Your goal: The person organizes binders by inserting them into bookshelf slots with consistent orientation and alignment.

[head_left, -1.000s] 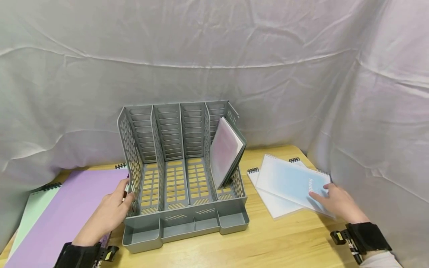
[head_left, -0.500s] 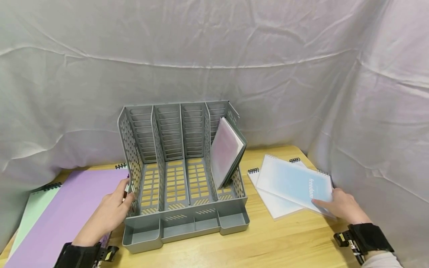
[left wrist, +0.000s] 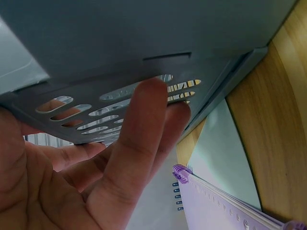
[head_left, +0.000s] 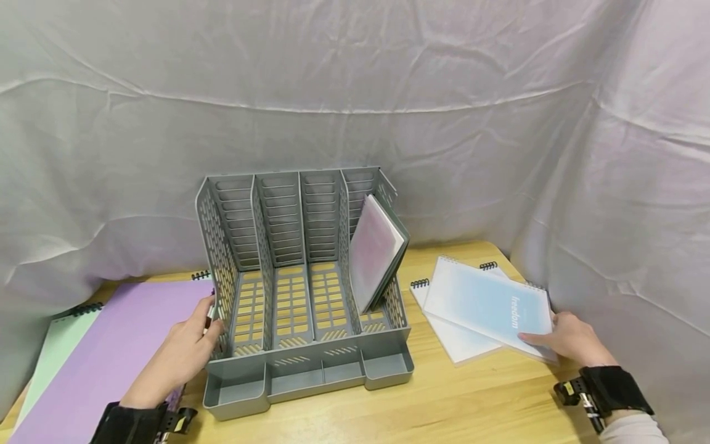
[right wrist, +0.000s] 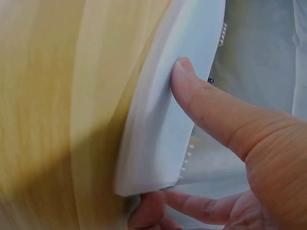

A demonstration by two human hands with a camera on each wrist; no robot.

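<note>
A grey file organizer (head_left: 285, 348) with upright dividers stands mid-table. My left hand (head_left: 180, 351) grips its left side wall near the front; in the left wrist view the fingers (left wrist: 139, 134) lie against the slotted outside, and the thumb shows through the slots. On the right, my right hand (head_left: 574, 339) pinches the near right corner of a blue-and-white spiral notebook (head_left: 477, 302) marked "freedom". The right wrist view has the thumb on the notebook's cover (right wrist: 165, 134), with the other fingers at and under its edge.
White spiral notebooks (head_left: 457, 345) lie beneath the blue one. In the organizer's right slot lean a pink-covered notebook (head_left: 374, 253) and a dark green one (head_left: 396, 259). Left of it lie a large purple notebook (head_left: 127, 327) and a pale green one (head_left: 61, 345). Grey cloth (head_left: 355, 92) hangs behind.
My right hand has slid slightly right to the notebook's corner; its fingers moved from on top of the cover to round the edge. The left hand stays on the organizer.
</note>
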